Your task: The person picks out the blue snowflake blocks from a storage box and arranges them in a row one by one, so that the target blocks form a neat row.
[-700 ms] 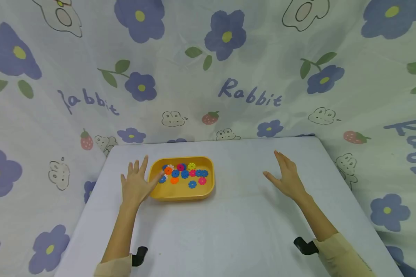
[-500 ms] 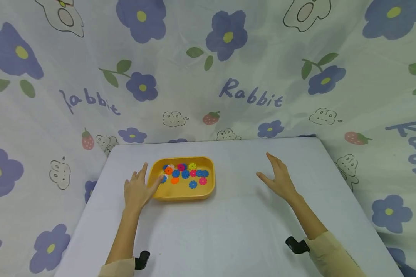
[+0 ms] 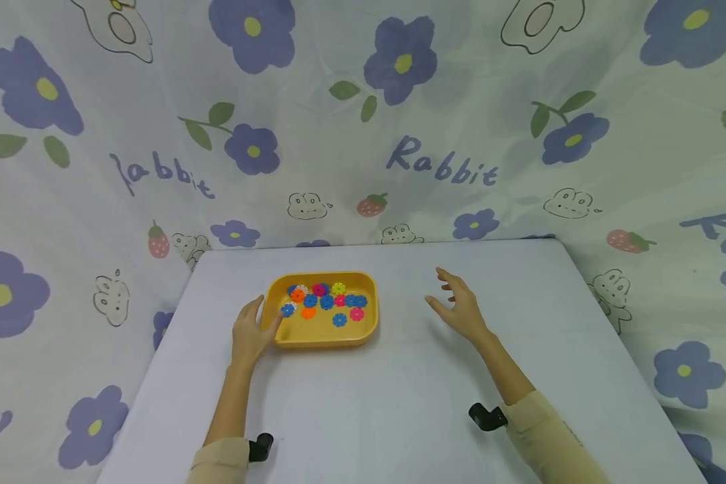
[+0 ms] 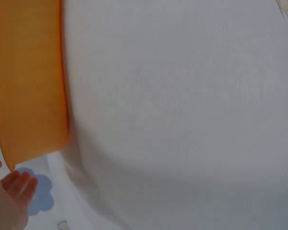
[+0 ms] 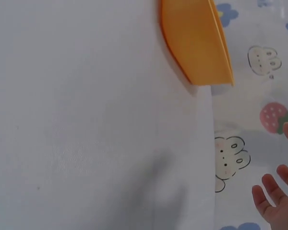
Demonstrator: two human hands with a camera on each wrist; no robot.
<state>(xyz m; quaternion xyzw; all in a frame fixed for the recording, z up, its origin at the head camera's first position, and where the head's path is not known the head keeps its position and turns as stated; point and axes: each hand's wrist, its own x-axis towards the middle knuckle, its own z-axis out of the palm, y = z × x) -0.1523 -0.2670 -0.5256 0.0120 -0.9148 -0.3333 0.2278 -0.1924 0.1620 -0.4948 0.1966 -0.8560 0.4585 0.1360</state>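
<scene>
A yellow tray (image 3: 308,333) stands on the white table left of the middle. Inside lie several small notched discs, among them a blue disc (image 3: 339,320), a pink disc (image 3: 356,314), an orange disc (image 3: 308,312) and a yellow disc (image 3: 338,288). My left hand (image 3: 249,341) is at the tray's left end, thumb overlapping the rim and fingers along the outer side; in the left wrist view, fingertips (image 4: 26,189) show just by the tray's corner. To the right of the tray, my right hand (image 3: 464,316) hovers with fingers spread and slightly bent, holding nothing.
The white table (image 3: 363,417) extends around the tray. Behind and beside it hangs a curtain (image 3: 327,161) printed with flowers, rabbits and strawberries. A black wrist mount (image 3: 261,447) shows at the left cuff, another black mount (image 3: 487,417) at the right.
My left hand has moved right onto the tray's left end, its fingers drawn closer together. My right hand has moved left toward the tray, fingers bending a little more. The tray stays put.
</scene>
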